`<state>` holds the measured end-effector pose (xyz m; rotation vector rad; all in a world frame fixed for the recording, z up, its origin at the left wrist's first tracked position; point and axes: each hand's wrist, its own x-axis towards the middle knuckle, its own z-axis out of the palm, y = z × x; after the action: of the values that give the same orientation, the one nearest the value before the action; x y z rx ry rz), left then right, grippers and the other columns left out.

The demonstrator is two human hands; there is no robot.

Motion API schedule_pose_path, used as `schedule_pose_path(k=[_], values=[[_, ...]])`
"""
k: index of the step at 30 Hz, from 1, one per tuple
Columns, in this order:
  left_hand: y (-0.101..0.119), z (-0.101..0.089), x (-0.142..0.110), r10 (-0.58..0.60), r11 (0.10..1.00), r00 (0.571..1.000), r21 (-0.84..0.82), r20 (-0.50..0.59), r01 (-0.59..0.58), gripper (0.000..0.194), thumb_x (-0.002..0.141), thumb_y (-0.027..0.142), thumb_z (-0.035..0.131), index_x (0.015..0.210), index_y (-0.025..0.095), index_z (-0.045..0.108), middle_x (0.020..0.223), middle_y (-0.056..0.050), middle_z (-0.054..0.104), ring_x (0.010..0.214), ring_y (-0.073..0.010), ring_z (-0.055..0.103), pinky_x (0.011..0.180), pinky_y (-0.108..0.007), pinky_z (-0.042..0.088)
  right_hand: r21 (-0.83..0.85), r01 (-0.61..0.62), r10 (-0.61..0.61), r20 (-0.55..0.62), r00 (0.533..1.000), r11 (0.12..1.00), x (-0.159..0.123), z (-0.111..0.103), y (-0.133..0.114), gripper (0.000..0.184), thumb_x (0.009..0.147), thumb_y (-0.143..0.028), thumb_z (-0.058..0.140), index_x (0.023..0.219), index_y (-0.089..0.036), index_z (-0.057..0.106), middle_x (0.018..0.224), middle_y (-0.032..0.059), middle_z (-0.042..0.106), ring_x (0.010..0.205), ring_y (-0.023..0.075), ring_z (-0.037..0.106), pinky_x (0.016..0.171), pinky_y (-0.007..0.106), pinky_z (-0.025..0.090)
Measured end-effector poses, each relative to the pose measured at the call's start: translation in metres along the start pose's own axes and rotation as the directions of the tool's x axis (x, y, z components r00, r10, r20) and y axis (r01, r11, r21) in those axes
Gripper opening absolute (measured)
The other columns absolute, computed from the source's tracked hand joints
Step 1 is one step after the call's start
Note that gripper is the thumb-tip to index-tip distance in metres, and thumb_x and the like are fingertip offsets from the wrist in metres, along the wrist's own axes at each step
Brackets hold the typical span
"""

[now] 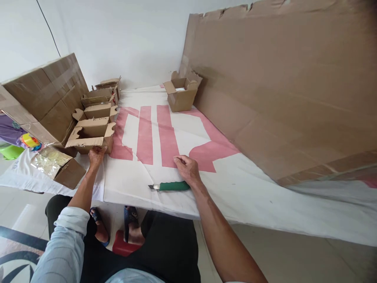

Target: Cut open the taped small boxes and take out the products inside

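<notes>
My left hand [96, 155] grips the near edge of an open cardboard box [109, 144] at its front right corner, with the fingers closed on it. This box stands nearest to me in a row of open boxes, its flaps raised. My right hand [188, 169] rests on the cloth with its fingers curled together, and nothing shows in them. Just below that hand lies a utility knife [174, 186] with a green handle, its blade pointing left and untouched by the fingers.
A white cloth with pink print [145, 133] covers the table. Behind the row leans a large carton [55, 90]. One open box [182, 100] stands at the back beside a huge cardboard sheet [282, 86]. A taped small box [63, 167] lies front left.
</notes>
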<state>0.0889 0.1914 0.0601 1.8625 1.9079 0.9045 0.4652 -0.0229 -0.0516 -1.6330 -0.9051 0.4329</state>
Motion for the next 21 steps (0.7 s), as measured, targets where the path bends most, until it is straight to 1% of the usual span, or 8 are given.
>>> schedule_pose_path(k=[3,6,8,10,13,16,18,21], values=[[-0.002,-0.001,-0.008,0.02,1.0,0.999,0.015,0.031,-0.02,0.027,0.093,0.049,0.078,0.09,0.022,0.074,0.097,-0.015,0.086,0.108,-0.0363,0.083,0.097,-0.041,0.061,-0.01,-0.01,0.01,0.011,1.0,1.0,0.001,0.0,-0.002,0.048,0.084,-0.068,0.07,0.089,-0.023,0.085,0.095,0.0112,0.088,0.088,0.0303,0.075,0.087,0.044,0.064],[-0.005,-0.003,-0.017,0.036,0.999,0.996,0.027,0.084,-0.038,0.027,0.092,0.043,0.079,0.104,0.019,0.078,0.107,-0.016,0.087,0.111,-0.0349,0.083,0.099,-0.04,0.062,-0.025,-0.005,0.006,0.067,0.998,1.0,-0.002,-0.003,-0.009,0.048,0.084,-0.069,0.071,0.092,-0.023,0.085,0.099,0.0125,0.088,0.093,0.0319,0.077,0.093,0.047,0.065],[-0.008,-0.005,-0.023,0.048,0.998,0.992,0.029,0.119,-0.052,0.033,0.09,0.039,0.079,0.115,0.018,0.079,0.12,-0.017,0.088,0.117,-0.0349,0.082,0.103,-0.04,0.061,-0.044,0.048,-0.042,0.14,0.989,0.998,-0.01,-0.007,-0.014,0.047,0.087,-0.068,0.072,0.096,-0.024,0.085,0.106,0.0135,0.089,0.101,0.0335,0.079,0.1,0.049,0.065],[-0.011,-0.007,-0.031,0.063,0.997,0.986,0.027,0.154,-0.068,0.038,0.088,0.036,0.08,0.122,0.018,0.08,0.13,-0.018,0.086,0.125,-0.0359,0.081,0.108,-0.041,0.061,-0.077,0.143,-0.122,0.234,0.965,0.987,-0.024,-0.012,-0.019,0.046,0.09,-0.067,0.074,0.103,-0.024,0.086,0.115,0.0142,0.088,0.109,0.0348,0.079,0.104,0.051,0.064],[-0.017,-0.011,-0.046,0.094,0.995,0.973,0.016,0.209,-0.099,0.04,0.086,0.033,0.08,0.123,0.017,0.082,0.137,-0.019,0.085,0.131,-0.037,0.078,0.115,-0.044,0.06,-0.145,0.303,-0.232,0.374,0.898,0.942,-0.051,-0.02,-0.022,0.041,0.093,-0.062,0.081,0.112,-0.026,0.087,0.12,0.0139,0.086,0.117,0.0365,0.077,0.107,0.052,0.063],[-0.022,-0.013,-0.064,0.132,0.991,0.96,-0.005,0.247,-0.135,0.039,0.086,0.03,0.08,0.123,0.018,0.084,0.138,-0.018,0.084,0.133,-0.0368,0.077,0.121,-0.046,0.059,-0.234,0.42,-0.287,0.446,0.848,0.877,-0.073,-0.028,-0.021,0.034,0.093,-0.055,0.085,0.114,-0.028,0.087,0.118,0.013,0.085,0.117,0.0377,0.075,0.105,0.053,0.061],[-0.025,-0.013,-0.076,0.155,0.988,0.952,-0.025,0.264,-0.154,0.038,0.087,0.028,0.078,0.124,0.019,0.084,0.139,-0.017,0.083,0.133,-0.0361,0.077,0.123,-0.047,0.058,-0.287,0.461,-0.3,0.462,0.835,0.84,-0.081,-0.032,-0.019,0.029,0.094,-0.05,0.083,0.113,-0.028,0.087,0.116,0.0128,0.084,0.114,0.0371,0.074,0.103,0.053,0.059],[-0.028,-0.014,-0.092,0.173,0.985,0.94,-0.055,0.293,-0.164,0.035,0.09,0.026,0.075,0.122,0.018,0.085,0.142,-0.017,0.082,0.134,-0.0351,0.076,0.125,-0.047,0.057,-0.334,0.477,-0.295,0.471,0.832,0.813,-0.084,-0.035,-0.018,0.024,0.097,-0.042,0.078,0.112,-0.027,0.087,0.112,0.0128,0.083,0.11,0.0354,0.072,0.1,0.05,0.057]])
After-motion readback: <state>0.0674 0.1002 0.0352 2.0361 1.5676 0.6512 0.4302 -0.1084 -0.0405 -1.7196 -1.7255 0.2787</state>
